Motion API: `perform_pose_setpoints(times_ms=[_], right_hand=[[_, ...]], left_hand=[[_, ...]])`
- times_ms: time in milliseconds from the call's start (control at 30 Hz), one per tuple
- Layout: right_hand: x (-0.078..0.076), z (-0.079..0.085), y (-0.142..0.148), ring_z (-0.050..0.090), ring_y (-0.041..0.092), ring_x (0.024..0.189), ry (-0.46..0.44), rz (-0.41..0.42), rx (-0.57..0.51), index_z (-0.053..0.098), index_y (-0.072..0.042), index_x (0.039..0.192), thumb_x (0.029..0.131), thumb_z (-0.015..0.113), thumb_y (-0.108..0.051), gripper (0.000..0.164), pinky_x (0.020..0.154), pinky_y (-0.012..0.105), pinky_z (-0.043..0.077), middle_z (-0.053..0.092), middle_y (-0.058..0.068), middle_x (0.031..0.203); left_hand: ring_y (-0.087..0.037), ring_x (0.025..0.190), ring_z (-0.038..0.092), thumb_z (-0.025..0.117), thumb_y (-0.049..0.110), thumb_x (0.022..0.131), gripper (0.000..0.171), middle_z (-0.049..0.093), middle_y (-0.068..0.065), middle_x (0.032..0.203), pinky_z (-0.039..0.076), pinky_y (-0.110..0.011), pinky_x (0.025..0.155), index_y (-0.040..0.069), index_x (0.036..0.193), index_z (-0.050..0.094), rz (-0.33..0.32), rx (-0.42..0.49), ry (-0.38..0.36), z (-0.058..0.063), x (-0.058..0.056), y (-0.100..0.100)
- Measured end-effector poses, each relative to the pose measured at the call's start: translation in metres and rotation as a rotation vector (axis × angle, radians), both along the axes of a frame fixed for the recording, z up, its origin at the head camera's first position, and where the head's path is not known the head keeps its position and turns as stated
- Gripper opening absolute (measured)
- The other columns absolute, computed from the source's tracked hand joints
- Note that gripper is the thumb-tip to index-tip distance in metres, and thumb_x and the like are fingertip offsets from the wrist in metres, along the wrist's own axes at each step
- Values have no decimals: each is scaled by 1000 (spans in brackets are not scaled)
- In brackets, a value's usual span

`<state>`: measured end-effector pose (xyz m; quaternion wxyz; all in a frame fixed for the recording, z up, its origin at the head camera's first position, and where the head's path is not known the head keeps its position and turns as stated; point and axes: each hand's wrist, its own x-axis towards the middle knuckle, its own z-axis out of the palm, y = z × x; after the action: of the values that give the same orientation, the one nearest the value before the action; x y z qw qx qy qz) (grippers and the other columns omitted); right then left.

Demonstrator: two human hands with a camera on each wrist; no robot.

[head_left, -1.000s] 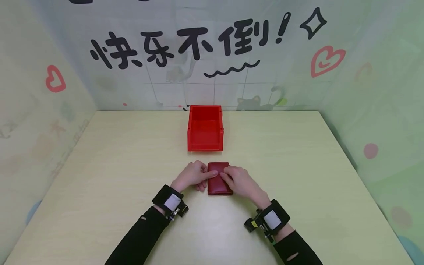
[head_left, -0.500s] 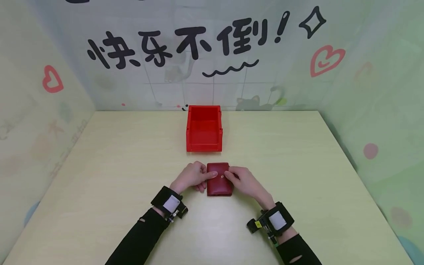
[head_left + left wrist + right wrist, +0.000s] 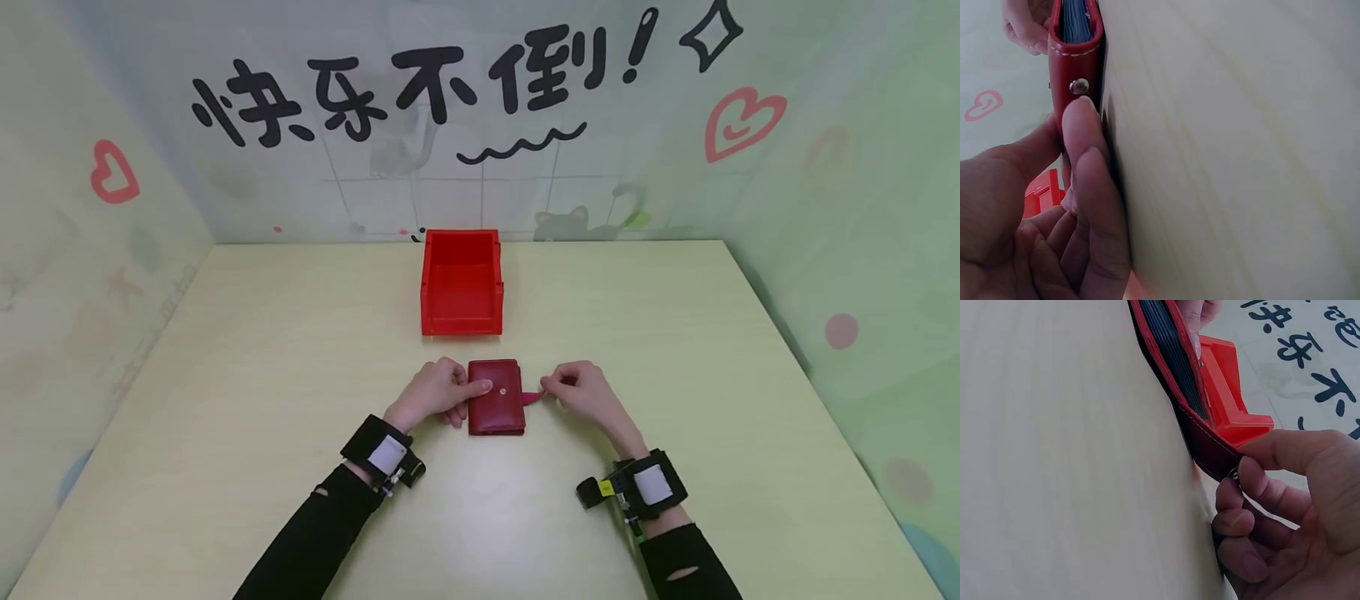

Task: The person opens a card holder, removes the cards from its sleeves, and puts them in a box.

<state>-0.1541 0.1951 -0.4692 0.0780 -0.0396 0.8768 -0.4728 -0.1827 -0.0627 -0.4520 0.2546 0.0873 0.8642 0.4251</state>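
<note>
A dark red leather card holder (image 3: 496, 417) lies on the table in the head view, a small metal snap on its top. My left hand (image 3: 433, 392) grips its left edge, thumb on the cover and fingers along the side. To the right, my right hand (image 3: 588, 396) pinches the end of the strap (image 3: 1207, 447), which sticks out from the holder's right side. A metal snap (image 3: 1234, 473) shows at the strap's tip in the right wrist view. Dark sleeves (image 3: 1169, 344) are stacked between the covers. White stitching and a round stud (image 3: 1079, 85) mark the spine side in the left wrist view.
A red plastic bin (image 3: 462, 321) stands behind the card holder near the table's back edge. Printed cloth walls (image 3: 360, 200) with black writing enclose the back and sides of the pale wooden table (image 3: 262, 333).
My right hand has moved right, drawing the strap off the cover and out past the card holder's right side. The cover's snap is now exposed. My left hand has stayed in place.
</note>
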Motion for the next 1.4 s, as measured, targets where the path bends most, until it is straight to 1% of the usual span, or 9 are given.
perform_pose_setpoints(times_ms=[200,533,600,700,767,867,967,1100,1400], right_hand=[[2,2,4,50,16,69,19,-19,68,65,-5,79,88,71,-12,12,62,25,40,60,2,72],[6,6,7,49,17,69,2,14,97,64,-5,92,87,74,-7,12,63,25,41,56,4,74],[6,6,5,47,16,68,21,21,130,65,-6,94,87,74,-6,12,62,26,39,53,3,73],[5,8,-2,46,16,69,79,58,181,67,-7,96,87,73,-2,13,64,27,38,51,3,73],[3,9,-7,46,17,74,117,99,194,69,-7,98,86,71,3,15,68,27,38,53,4,76],[1,10,-13,48,17,77,105,175,154,70,-5,100,85,65,7,20,69,27,40,57,5,80],[-2,9,-15,51,14,76,30,217,98,70,-5,98,88,63,3,15,67,25,42,59,4,80],[-4,6,-15,52,13,75,-31,229,69,71,-6,95,91,70,-9,5,67,24,42,59,1,78],[0,6,-12,51,15,73,-25,221,53,69,-6,97,88,75,-10,11,67,24,42,57,2,78]], left_hand=[[-14,48,64,72,38,93,38,65,-7,60,51,-21,50,6,76,62,4,-4,1,3,-1,0],[-15,49,63,72,39,92,38,64,-6,60,50,-21,49,6,79,61,9,-6,18,4,2,-1],[-16,49,62,72,38,92,36,64,-7,61,50,-22,49,4,89,60,23,-12,26,4,3,0],[-18,50,62,73,35,92,46,66,-9,68,50,-23,51,3,119,55,33,-45,62,6,5,4],[-19,56,63,73,32,92,60,67,-11,79,51,-25,53,6,139,45,18,-81,114,9,6,7],[-21,73,63,72,26,93,67,68,-13,101,53,-28,62,10,150,41,-39,-154,217,13,6,14],[-23,90,60,68,20,94,59,67,-16,117,55,-33,73,9,147,47,-92,-185,265,15,6,21],[-26,96,60,66,15,93,54,65,-17,124,55,-36,79,5,144,50,-127,-165,246,15,5,29],[-20,81,58,65,15,93,44,66,-14,104,47,-27,67,6,135,54,-138,-96,215,15,0,36]])
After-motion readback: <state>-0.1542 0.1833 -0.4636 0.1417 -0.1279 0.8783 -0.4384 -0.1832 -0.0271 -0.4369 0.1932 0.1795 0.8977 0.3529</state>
